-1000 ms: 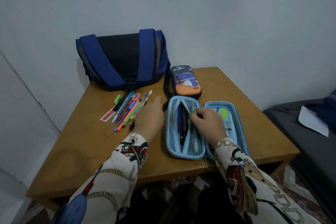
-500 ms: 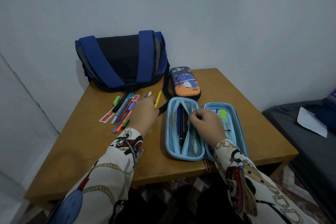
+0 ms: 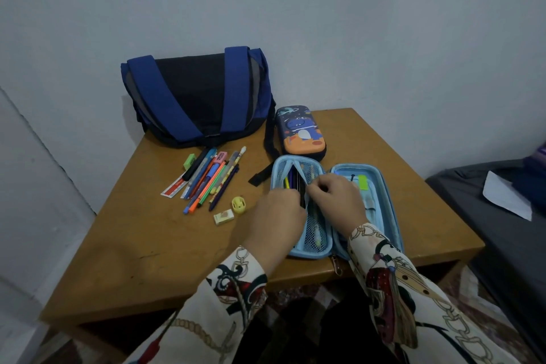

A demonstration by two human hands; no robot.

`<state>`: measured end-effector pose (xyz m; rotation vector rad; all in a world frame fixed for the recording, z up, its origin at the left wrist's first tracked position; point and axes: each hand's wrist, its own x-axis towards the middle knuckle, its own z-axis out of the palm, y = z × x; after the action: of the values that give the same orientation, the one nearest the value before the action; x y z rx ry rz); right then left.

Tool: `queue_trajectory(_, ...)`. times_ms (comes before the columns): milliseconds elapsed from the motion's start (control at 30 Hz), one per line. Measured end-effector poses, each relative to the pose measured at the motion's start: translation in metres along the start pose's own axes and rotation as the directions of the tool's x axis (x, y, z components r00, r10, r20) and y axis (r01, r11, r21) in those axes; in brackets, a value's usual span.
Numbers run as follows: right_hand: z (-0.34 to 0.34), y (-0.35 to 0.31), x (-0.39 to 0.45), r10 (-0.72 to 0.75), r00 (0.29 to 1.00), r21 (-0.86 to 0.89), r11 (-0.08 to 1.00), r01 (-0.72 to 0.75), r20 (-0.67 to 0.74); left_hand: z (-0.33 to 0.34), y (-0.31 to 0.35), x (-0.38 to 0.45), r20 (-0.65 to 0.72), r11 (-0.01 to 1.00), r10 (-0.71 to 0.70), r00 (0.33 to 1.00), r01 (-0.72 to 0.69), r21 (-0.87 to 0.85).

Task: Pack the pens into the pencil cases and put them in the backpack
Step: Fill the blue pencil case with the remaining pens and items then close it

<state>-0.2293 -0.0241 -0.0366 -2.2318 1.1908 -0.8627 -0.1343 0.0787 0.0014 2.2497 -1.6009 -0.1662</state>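
Right hand (image 3: 336,201) pinches the edge of the mesh pocket (image 3: 314,224) in the open light-blue pencil case (image 3: 381,201), fingers curled, apparently holding the pocket mouth open. Left hand (image 3: 277,216) sits over the case's left half with its fingertips down among the pens (image 3: 291,182) already in it; a yellow one shows just above the knuckles. Can't tell whether the left hand is gripping a pen or just pushing it in, the fingers are hidden.

Loose pens (image 3: 206,180) lie fanned on the wooden table (image 3: 133,245) to the left of the case, mixed with a red ruler (image 3: 174,188), a green eraser (image 3: 189,162), a yellow sharpener (image 3: 238,204) and a white eraser (image 3: 223,217). Second case, the dinosaur-print hard case (image 3: 300,134), is zipped and lies just behind the open one. Blue and black backpack (image 3: 195,97) stands against the wall at the table's far edge, flap shut.

Handling, my read: pens are light, stiff and smooth and will roll, so take several mid-barrel as a bundle. Mesh is soft and stretchy, tips can snag. Cases look semi-rigid, grab across the width.
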Motion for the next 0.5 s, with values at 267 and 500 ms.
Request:
queue_trajectory(267, 0.001, 0.003, 0.001, -0.004, 1.000, 0.011, 1.000, 0.004, 0.004, 0.006, 0.000, 0.013, -0.035, 0.993, 0.007, 0.999, -0.003, 0.121)
queue_trajectory(500, 0.000, 0.000, 0.000, -0.007, 1.000, -0.001, 1.000, 0.007, 0.012, 0.005, -0.004, 0.008, -0.051, 0.946, 0.048, 0.998, -0.029, 0.322)
